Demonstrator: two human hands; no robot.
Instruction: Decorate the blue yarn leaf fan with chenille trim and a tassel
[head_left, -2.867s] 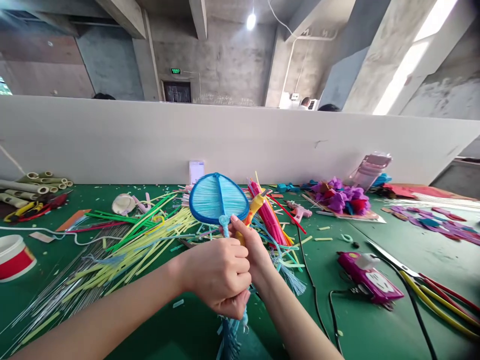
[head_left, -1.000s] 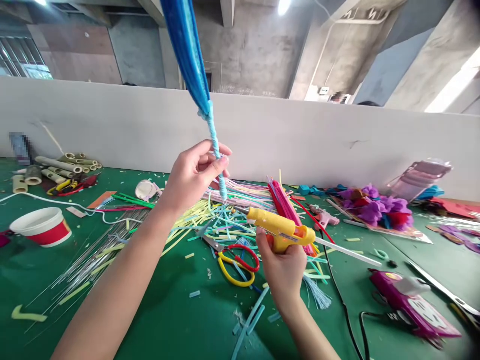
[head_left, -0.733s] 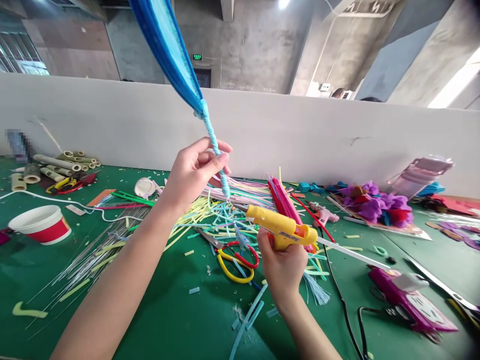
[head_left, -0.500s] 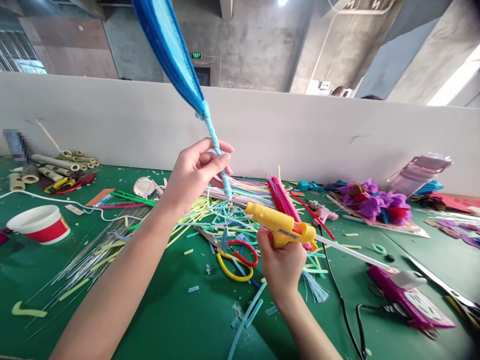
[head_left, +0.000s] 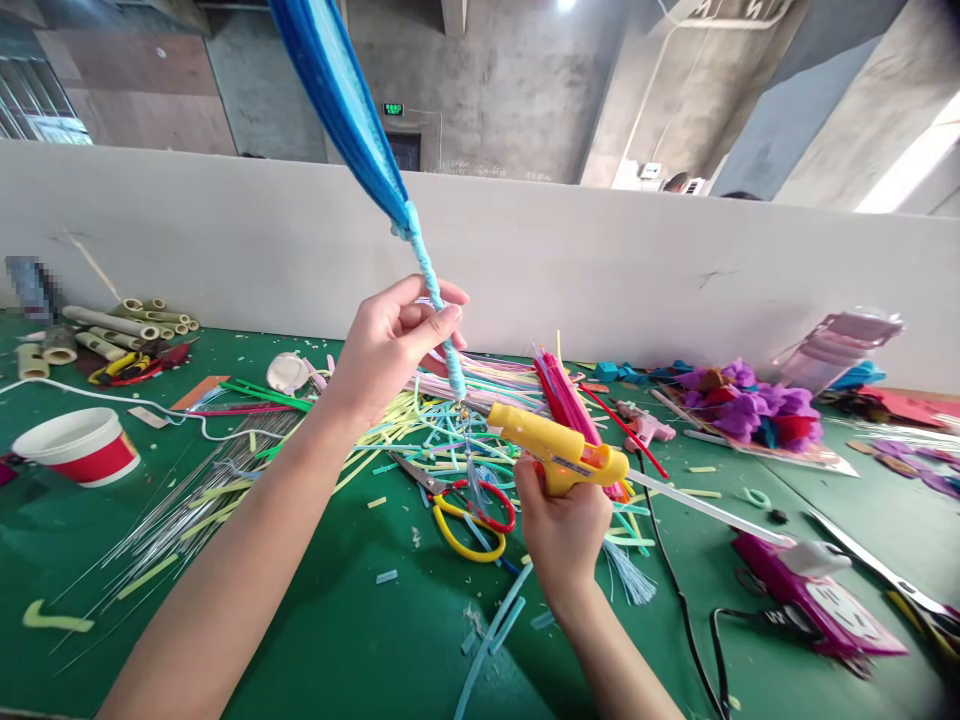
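Between the thumb and fingers of my left hand (head_left: 397, 345) is the light-blue fuzzy wrapped handle (head_left: 424, 262) of a blue fan-like piece (head_left: 341, 110), which rises out of the top of the view. From the handle's lower end hangs a small blue tassel (head_left: 474, 478). My right hand (head_left: 564, 525) is closed around the grip of a yellow hot glue gun (head_left: 551, 440), a white glue stick (head_left: 705, 508) sticking out of its back. The gun's nozzle is at the handle's lower tip; whether they touch I cannot tell. Scissors (head_left: 469, 530) with red and yellow handles lie below.
Cut pipe cleaners (head_left: 405, 420) and thin wires (head_left: 195, 500) litter the green table (head_left: 322, 640). A paper cup (head_left: 79, 450) stands left, bamboo pieces (head_left: 135, 325) behind it. Purple felt shapes (head_left: 742, 400) and a magenta power strip (head_left: 825, 600) are right. A white partition (head_left: 570, 270) crosses behind.
The hanging tassel has swung to the right and is blurred. Both hands, the handle and the glue gun have stayed almost in place.
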